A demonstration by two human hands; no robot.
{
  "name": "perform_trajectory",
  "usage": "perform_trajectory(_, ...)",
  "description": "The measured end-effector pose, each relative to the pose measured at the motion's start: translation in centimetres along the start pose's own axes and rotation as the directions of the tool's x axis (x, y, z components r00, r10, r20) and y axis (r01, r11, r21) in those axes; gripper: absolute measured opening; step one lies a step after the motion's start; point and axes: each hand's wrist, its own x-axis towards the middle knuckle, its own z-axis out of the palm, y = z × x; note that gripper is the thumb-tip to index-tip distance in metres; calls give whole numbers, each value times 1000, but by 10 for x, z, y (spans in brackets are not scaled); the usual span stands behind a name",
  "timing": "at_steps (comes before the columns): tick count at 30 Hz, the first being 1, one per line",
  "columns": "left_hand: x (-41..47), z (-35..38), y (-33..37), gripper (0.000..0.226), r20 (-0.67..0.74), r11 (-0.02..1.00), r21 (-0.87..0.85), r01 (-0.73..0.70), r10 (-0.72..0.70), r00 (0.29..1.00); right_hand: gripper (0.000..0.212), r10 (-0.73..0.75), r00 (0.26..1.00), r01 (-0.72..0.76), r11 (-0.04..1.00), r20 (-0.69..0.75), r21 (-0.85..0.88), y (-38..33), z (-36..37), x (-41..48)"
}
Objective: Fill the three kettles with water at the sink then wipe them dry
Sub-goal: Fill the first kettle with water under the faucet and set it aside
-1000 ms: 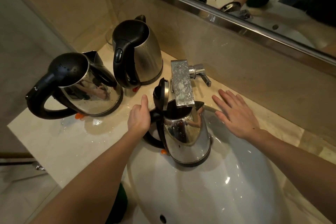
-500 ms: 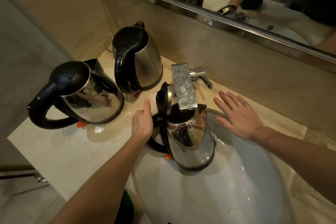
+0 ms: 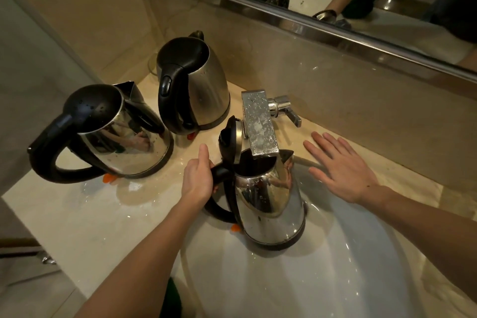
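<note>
wet beige worktop (image 3: 77, 214) holding a white sink (image 3: 335, 279), a tap (image 3: 260, 124), and at left a shiny kettle (image 3: 124, 147) and a duller kettle (image 3: 204, 95).

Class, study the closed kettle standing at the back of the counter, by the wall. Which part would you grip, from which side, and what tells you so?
Probably the black handle of the back kettle, approached from the front, the person's side. It stands upright with the handle loop facing outward. The steel body is smooth and tapered, and the wall stands behind it.

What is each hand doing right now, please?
Left hand: grips the kettle under the tap.
Right hand: open, fingers straight, holding nothing.
</note>
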Motion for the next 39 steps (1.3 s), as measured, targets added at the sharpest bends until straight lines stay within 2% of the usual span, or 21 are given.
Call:
perform_trajectory(5,-3,3,1,69,-90,999,-5,-38,38,995,66,9,1000,-9,1000,10,-23,1,1,1)
perform_trajectory(10,-6,3,2,70,-73,998,-33,-52,49,996,67,6,1000,-6,1000,17,-19,0,0,1)
perform_trajectory(16,-11,-1,10,74,5,998,-56,21,-21,1000,69,-6,1000,6,1000,13,-9,0,-1,1)
perform_trajectory(24,-14,-4,10,88,46,995,-83,58,-54,997,71,-5,1000,5,1000,4,3,-1,-3,0)
perform_trajectory(30,-12,-1,17,76,-88,996,-79,35,-42,995,72,2,1000,-2,1000,9,-3,-1,-2,0)
perform_trajectory(34,-10,-1,20,67,-113,999,-36,7,-11,994,72,2,1000,-2,1000,18,-4,-1,-3,0)
perform_trajectory(39,4,-4,21,62,-56,993,-8,118,-118,991,72,3,1000,-3,1000,4,7,0,-1,0)
